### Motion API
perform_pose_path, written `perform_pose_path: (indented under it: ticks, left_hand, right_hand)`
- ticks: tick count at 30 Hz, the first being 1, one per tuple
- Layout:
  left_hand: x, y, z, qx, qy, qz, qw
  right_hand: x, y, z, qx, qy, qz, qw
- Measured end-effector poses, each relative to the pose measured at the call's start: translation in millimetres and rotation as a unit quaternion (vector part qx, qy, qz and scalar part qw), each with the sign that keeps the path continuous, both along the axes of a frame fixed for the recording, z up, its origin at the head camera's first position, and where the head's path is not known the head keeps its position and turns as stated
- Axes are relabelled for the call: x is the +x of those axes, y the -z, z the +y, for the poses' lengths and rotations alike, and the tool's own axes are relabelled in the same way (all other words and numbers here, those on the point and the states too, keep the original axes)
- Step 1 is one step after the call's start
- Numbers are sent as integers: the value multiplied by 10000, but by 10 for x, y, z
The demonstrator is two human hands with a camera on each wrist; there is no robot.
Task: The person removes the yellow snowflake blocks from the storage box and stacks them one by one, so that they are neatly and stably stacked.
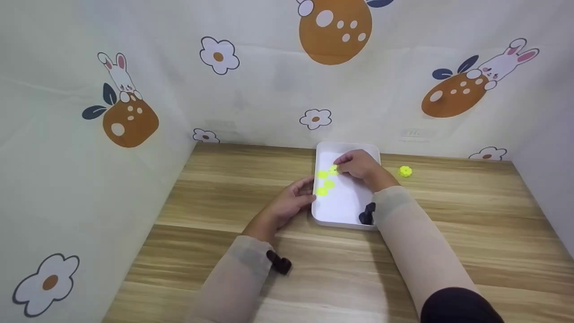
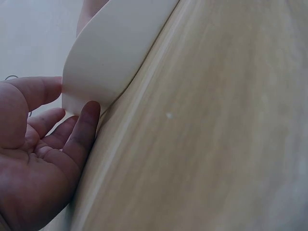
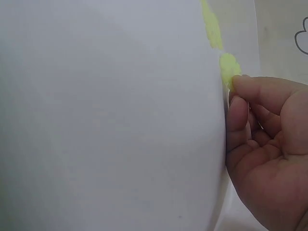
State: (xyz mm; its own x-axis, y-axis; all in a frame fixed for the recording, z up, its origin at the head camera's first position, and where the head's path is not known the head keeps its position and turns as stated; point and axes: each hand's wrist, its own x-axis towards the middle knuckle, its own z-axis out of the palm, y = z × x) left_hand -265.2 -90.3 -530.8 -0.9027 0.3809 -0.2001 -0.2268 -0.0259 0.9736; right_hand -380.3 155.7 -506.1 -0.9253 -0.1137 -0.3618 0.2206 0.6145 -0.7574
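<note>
In the head view a white rectangular tray (image 1: 345, 208) holds several small bright yellow flower-shaped pieces (image 1: 322, 191) along its left side. My right hand (image 1: 358, 166) is over the tray's upper part, thumb and fingertip pinching one yellow flower-shaped piece (image 3: 230, 69) at its edge. Another such piece shows just beyond it in the right wrist view. At the tray's left wall, my left hand (image 1: 291, 202) touches the outside with its fingers (image 2: 43, 91) and thumb, the fingers slightly bent and not wrapped round it.
One more yellow flower-shaped piece (image 1: 405, 171) lies on the wooden table (image 1: 215, 193) to the right of the tray. Behind the table hangs a pale cloth (image 1: 264, 85) printed with rabbits and flowers. Black wrist devices (image 1: 279, 262) sit at both sleeves.
</note>
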Motion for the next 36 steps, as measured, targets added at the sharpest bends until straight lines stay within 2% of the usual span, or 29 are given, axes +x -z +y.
perform_pose_path:
  ticks: [6,18,23,30,36]
  left_hand:
    - [-2,-9,12,-43,-16,-52,10000]
    - [4,-26,19,-182,-123,-182,9996]
    - [9,-16,15,-169,-148,-151,9996]
    - [0,11,12,-94,-56,-18,9999]
    - [-9,8,16,-179,-94,-41,9998]
  right_hand:
    - [-18,19,17,-312,231,-146,9991]
    - [-38,-50,35,-945,462,31,9944]
    - [-3,-205,67,-1244,501,148,9909]
    - [62,-476,141,-1576,730,-3,9848]
    - [138,-608,272,-1711,752,111,9823]
